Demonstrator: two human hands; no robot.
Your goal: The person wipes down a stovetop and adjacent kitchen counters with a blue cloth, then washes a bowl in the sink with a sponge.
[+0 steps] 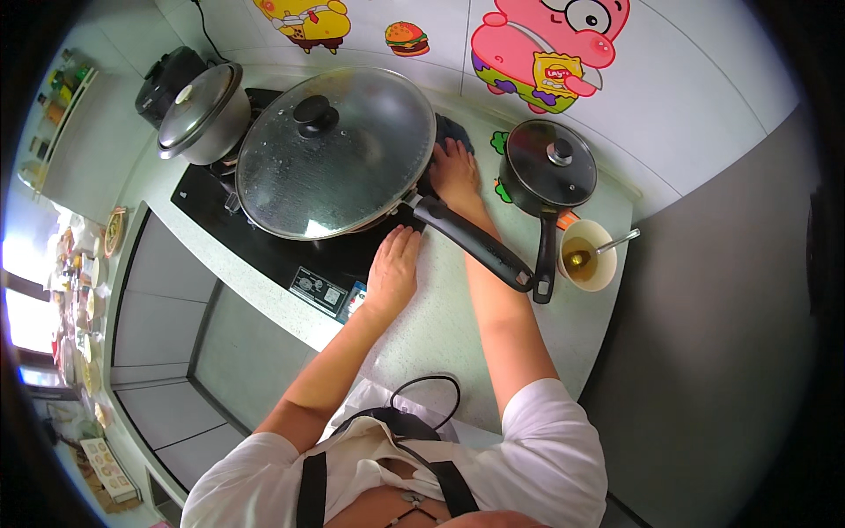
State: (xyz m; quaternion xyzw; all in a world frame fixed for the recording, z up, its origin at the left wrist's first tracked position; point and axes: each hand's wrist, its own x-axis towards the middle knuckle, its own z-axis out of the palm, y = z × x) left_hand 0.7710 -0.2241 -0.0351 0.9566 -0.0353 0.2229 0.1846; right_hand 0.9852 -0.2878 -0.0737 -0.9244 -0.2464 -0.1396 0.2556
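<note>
A large frying pan (475, 241) with a domed glass lid (352, 167) sits on the black glass cooktop (198, 195), its handle pointing toward me at the lower right. My left hand (393, 275) lies flat at the cooktop's near right edge, just below the pan, fingers extended and holding nothing. Beyond the pan handle, my right hand (456, 179) reaches along the pan's right side. Its fingers are stretched out against a dark cloth (455, 132), which is partly hidden by the hand and lid. My right forearm passes under the pan handle in this view.
A small lidded black saucepan (547, 167) stands right of my right arm. Beside it is a white cup (588, 255) of yellowish liquid with a spoon (619, 242). A grey lidded pot (207, 119) and black appliance (167, 84) are at the far left. A cable (449, 380) lies near my body.
</note>
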